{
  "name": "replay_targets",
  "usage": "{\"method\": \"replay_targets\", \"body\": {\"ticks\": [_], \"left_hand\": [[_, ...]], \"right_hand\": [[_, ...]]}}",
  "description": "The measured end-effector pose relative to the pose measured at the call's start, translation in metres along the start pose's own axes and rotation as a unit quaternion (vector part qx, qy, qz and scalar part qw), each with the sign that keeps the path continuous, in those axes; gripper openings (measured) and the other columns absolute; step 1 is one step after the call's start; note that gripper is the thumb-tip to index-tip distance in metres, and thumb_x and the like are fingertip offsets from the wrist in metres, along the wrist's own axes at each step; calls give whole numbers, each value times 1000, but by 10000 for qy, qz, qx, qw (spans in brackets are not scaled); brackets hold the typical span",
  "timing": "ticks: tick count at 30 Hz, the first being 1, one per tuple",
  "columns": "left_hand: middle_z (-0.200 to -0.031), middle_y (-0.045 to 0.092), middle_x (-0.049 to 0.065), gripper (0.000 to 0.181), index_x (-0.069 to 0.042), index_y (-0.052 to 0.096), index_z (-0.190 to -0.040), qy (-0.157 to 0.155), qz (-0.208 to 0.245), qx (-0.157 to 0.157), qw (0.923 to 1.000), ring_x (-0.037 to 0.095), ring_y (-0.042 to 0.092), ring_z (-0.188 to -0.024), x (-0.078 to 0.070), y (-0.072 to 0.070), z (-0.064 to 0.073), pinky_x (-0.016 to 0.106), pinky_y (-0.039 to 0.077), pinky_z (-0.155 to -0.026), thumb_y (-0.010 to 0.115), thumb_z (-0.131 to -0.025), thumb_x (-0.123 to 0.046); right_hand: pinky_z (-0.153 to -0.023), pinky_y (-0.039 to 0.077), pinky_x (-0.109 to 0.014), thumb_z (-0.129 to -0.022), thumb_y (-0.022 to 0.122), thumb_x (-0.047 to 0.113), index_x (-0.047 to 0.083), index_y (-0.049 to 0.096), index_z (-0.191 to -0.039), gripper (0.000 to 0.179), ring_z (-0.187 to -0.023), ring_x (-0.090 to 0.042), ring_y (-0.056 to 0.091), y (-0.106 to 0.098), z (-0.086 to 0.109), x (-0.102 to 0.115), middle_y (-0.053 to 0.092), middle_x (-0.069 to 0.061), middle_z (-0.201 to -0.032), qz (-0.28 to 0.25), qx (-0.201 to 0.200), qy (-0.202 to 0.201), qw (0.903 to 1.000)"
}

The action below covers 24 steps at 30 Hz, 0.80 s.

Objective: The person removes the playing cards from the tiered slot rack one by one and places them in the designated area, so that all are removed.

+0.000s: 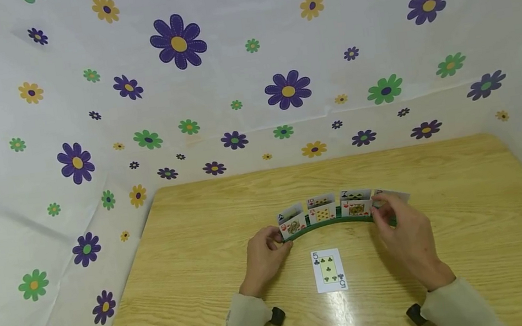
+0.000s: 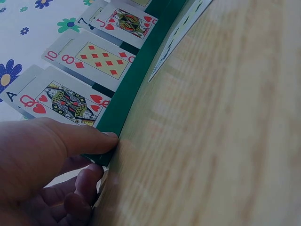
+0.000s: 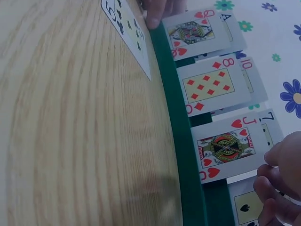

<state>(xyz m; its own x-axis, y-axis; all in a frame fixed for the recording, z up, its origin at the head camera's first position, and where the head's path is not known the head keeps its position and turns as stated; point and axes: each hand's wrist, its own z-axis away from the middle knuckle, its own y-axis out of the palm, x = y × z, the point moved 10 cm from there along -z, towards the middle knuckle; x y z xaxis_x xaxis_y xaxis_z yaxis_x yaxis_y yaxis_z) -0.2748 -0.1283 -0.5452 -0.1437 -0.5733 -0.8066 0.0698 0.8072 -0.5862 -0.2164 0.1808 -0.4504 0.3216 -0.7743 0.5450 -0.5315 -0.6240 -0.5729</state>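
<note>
Left hand (image 1: 264, 256) pinches the green card holder's (image 2: 141, 75) end; right hand (image 1: 403, 235) fingers curl around its rightmost card (image 1: 392, 195).

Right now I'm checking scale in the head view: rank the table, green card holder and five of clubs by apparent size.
1. Table
2. Green card holder
3. Five of clubs, though it lies nearer the camera, so it is slightly flattered.

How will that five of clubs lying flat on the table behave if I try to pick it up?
The five of clubs lies flat on the wooden table with no raised edge, so pinching it is probably hard; sliding it to the table's edge may help. It looks thin, so likely light and bendy. Its face reflects the light, so fingers may slip.
</note>
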Motion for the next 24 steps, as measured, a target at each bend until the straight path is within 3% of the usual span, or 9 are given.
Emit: {"method": "replay_targets", "body": {"ticks": [9,11,15,18,22,24], "left_hand": [[-99,73,9,26,-5,77,-117,-22,-42,11,10000,4,51,-70,0,0,1,19,43,-63,86,-94,-13],[-99,73,9,26,-5,77,-117,-19,-44,14,10000,4,50,-70,0,0,0,19,42,-63,86,-94,-13],[-99,73,9,25,-5,77,-117,15,-33,-1,10000,4,50,-69,1,0,0,19,42,-62,86,-94,-13],[-99,74,9,26,-5,77,-117,13,-40,6,10000,4,50,-68,1,0,0,19,42,-62,86,-94,-13],[-100,74,9,26,-5,77,-117,-20,-66,13,10000,4,50,-69,1,1,0,19,42,-62,86,-94,-14],[-100,74,9,27,-5,77,-118,-34,-75,8,10000,4,50,-69,2,1,0,19,42,-62,86,-94,-14]], "right_hand": [[-61,54,-35,-94,82,1,3,79,-109,15,-70,-24,73,8,-1,-10,80,-10,-85,72,-29,96,9999],[-63,54,-33,-94,83,1,3,80,-107,13,-71,-24,74,8,-1,-10,80,-10,-86,69,-61,106,9999],[-69,49,-18,-94,83,0,3,81,-107,14,-75,-24,73,6,-1,-9,80,-11,-93,-122,-89,107,9998],[-71,45,-9,-94,81,-4,3,81,-109,16,-79,-12,68,4,-1,-8,78,-12,-102,-536,-68,112,9985],[-70,46,-7,-95,77,-10,2,80,-110,19,-87,10,58,1,0,-6,78,-13,-106,-1088,-62,56,9940],[-70,48,-6,-94,77,-12,0,80,-110,20,-89,14,58,-1,1,-4,79,-14,-104,-1241,-99,-11,9922]]}}
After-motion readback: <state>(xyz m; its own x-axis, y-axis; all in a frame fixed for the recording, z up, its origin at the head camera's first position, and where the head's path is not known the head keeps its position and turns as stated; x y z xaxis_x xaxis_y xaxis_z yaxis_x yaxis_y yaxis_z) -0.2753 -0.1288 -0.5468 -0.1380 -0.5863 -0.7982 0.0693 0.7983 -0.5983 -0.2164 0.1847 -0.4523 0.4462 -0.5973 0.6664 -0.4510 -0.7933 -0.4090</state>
